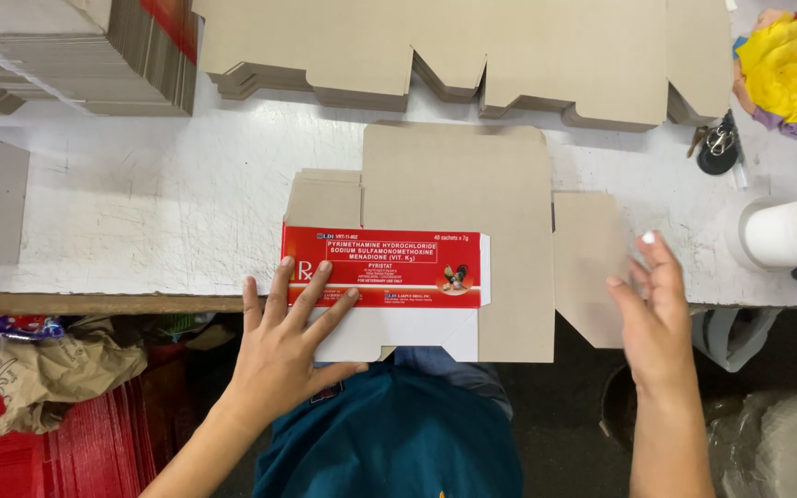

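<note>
Your left hand (290, 343) flat, fingers spread on the red carton flap (385, 267), your right hand (654, 314) open beside the blank's side flap (590, 267), carton blank (472, 184) overhanging the table edge (103, 302), bare white tabletop (159, 194) to the left.

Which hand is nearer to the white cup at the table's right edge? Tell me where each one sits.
Right. The right hand rests on the cardboard flap just left of the white cup. The left hand lies flat on the red panel, far across the box blank.

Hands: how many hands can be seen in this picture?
2. The left hand presses flat on the red panel of the carton blank; the right hand is open at its right flap.
</note>
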